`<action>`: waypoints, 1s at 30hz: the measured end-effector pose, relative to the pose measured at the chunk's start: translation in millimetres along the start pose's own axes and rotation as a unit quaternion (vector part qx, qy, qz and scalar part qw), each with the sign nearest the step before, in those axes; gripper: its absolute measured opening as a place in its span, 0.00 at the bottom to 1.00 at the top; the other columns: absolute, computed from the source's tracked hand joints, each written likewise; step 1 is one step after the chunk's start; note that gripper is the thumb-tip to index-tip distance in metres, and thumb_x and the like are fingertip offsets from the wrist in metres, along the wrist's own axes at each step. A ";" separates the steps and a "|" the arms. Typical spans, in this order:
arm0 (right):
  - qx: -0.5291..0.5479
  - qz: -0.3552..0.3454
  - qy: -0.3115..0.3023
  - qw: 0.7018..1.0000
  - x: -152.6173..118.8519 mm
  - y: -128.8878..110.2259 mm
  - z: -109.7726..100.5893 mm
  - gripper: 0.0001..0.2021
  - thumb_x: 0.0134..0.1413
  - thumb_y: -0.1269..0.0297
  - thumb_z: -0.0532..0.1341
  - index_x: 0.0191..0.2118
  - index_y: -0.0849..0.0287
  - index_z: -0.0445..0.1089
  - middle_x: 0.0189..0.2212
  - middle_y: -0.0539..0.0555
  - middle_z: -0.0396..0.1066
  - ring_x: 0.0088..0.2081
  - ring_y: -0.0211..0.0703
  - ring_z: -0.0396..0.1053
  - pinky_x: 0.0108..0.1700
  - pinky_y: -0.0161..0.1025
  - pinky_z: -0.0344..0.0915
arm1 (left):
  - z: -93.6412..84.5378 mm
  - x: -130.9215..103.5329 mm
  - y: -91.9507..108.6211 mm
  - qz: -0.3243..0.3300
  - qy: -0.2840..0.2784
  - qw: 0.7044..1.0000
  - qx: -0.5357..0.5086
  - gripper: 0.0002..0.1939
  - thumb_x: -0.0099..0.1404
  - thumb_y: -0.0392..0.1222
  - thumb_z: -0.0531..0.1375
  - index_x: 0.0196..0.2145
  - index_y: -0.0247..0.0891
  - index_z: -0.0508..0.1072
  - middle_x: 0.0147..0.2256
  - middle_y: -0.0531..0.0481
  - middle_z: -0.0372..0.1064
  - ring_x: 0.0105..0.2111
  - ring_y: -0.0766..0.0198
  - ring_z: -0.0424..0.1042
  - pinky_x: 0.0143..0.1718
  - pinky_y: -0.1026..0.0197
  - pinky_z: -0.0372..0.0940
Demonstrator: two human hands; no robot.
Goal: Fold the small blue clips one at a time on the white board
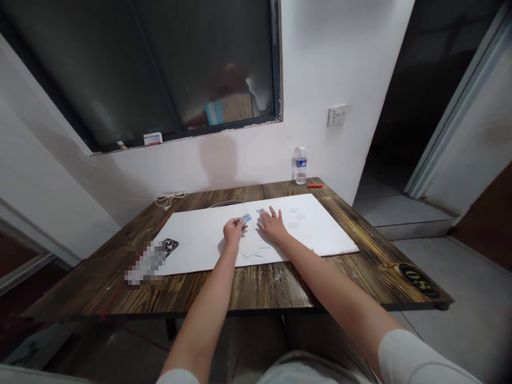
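Observation:
My left hand [234, 231] is closed on a small blue-and-white printed card [245, 218], held just above the white board [196, 234]. To its right, my right hand [273, 226] lies low over the board with its fingers spread. A second blue-and-white card [260, 210] is at the tip of its index finger; whether they touch I cannot tell. Thin white paper pieces [250, 253] lie on the board near my wrists. More pale slips [295, 224] are on the board right of my right hand.
The board rests on a dark wooden table [276, 288]. A phone [170, 245], partly blurred out, lies at the left. Along the back are a white cable [170, 199], a plastic bottle [301, 166] and a red pen [314, 186]. Behind the table stands a white wall [256, 160].

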State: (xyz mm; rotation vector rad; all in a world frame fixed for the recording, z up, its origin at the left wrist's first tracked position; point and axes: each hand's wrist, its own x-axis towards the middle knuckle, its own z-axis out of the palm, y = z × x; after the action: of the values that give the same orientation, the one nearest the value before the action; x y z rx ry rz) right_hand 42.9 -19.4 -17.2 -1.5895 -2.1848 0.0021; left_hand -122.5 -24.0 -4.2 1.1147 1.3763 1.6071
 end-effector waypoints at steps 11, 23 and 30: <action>-0.031 0.018 -0.065 0.997 6.9 -2.2 5.5 0.28 0.65 0.58 0.40 0.67 0.61 0.49 0.68 0.58 0.44 0.69 0.57 0.33 0.63 0.67 0.30 | 0.7 1.5 -3.9 0.011 -0.005 1.000 0.022 0.13 0.51 0.45 0.65 0.31 0.34 0.73 0.23 0.49 0.72 0.23 0.64 0.74 0.19 0.69 0.62; -0.023 0.018 -0.014 0.999 22.4 -1.4 -3.4 0.23 0.62 0.68 0.42 0.56 0.62 0.65 0.50 0.65 0.71 0.54 0.56 0.58 0.54 0.55 0.49 | -1.7 1.4 -5.1 0.000 0.002 1.000 0.027 0.11 0.52 0.44 0.64 0.31 0.35 0.72 0.24 0.49 0.72 0.23 0.65 0.74 0.18 0.71 0.61; -0.057 0.033 -0.021 0.998 20.7 2.6 2.7 0.28 0.61 0.66 0.43 0.67 0.59 0.51 0.65 0.59 0.53 0.67 0.58 0.37 0.61 0.58 0.37 | -0.9 2.1 -5.8 0.003 -0.001 1.000 0.030 0.10 0.53 0.42 0.63 0.31 0.35 0.72 0.25 0.49 0.73 0.23 0.66 0.74 0.19 0.71 0.61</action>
State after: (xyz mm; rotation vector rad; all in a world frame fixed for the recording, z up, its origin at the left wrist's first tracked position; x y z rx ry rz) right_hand 39.2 0.9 -13.2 -1.7385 -2.1978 -0.0700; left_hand -124.1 -21.5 -9.6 1.1560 1.4290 1.5770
